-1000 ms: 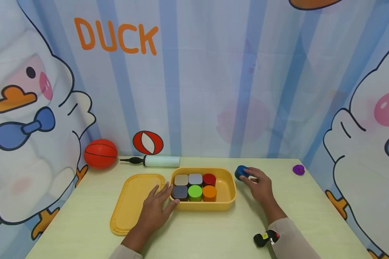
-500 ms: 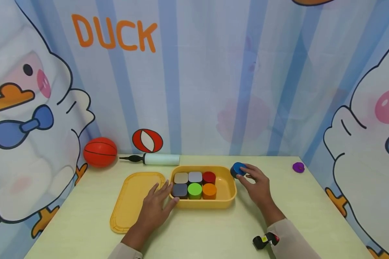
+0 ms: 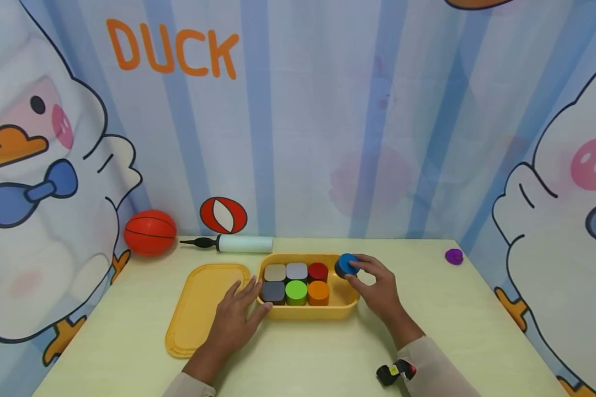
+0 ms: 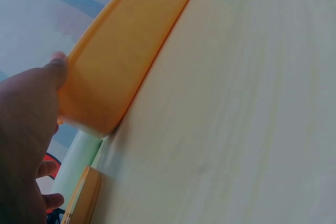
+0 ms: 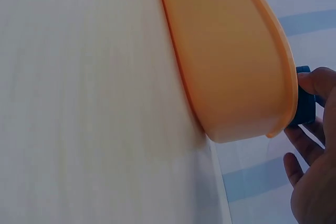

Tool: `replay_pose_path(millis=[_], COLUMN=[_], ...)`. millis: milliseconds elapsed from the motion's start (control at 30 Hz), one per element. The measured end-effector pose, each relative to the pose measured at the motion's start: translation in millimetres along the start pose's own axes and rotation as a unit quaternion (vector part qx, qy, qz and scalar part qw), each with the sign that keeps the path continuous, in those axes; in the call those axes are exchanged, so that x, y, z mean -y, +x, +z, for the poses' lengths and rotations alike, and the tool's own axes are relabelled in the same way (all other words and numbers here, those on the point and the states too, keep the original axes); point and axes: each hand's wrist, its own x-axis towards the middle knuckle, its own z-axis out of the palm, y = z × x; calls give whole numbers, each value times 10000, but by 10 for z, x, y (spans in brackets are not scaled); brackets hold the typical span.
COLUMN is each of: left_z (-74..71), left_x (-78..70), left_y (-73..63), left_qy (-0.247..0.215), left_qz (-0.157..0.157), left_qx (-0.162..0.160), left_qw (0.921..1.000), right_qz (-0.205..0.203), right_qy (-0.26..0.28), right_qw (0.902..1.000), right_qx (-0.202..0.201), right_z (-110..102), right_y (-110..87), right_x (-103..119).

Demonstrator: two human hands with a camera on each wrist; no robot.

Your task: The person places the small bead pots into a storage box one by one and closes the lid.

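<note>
My right hand (image 3: 379,286) pinches a round blue block (image 3: 347,265) between thumb and fingertips, over the right end of a yellow box (image 3: 310,313). In the right wrist view the blue block (image 5: 306,106) shows just past the box's rim. The box's left part holds several blocks in two rows: beige, light grey and red (image 3: 318,272) behind, dark grey (image 3: 273,292), green (image 3: 296,292) and orange (image 3: 319,293) in front. My left hand (image 3: 233,322) touches the box's left end with extended fingers; its thumb (image 4: 59,66) lies against the rim in the left wrist view.
A flat yellow lid (image 3: 198,320) lies left of the box, partly behind the left hand. Along the back stand a red ball (image 3: 150,232) and a hand pump (image 3: 243,244). A small purple object (image 3: 454,256) sits at the far right, before a duck-print curtain (image 3: 318,121).
My right hand has carried the blue block leftward, from beside the box to over its right end. The left hand stays at the box's left end.
</note>
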Motion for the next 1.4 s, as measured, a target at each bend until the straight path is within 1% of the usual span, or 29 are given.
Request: replay_pose_path(millis=[200,500,700,900,1200,1300,1400], left_z=[-6,-14,-16,-15,-2,3,3], left_x=[6,13,6,-7,-2,0,-2], left_y=[3,21,26,20,3,5,8], left_qy=[6,-52,-70,-68,-91,-105,-119], left_qz=[41,-19,-61,-65,-38,-47,-32], left_qx=[-37,28,76,74,18,26,15], left_qw=[10000,10000,9999,9999,9999,9999,9999], right_qz=[369,683,862,931,1368,1432,1414], right_qy=[-301,-599,-496,-397,-669,-756,-864], right_qw=[9985,9929,9910,9900,9784,9753,9743], right_qx=[286,771,899,983,1397,1500,1527], right_z=[25,37,47,61,72,72,68], right_y=[5,21,14,9,28,42,52], right_x=[19,-15,-52,-71,-66,-57,-45])
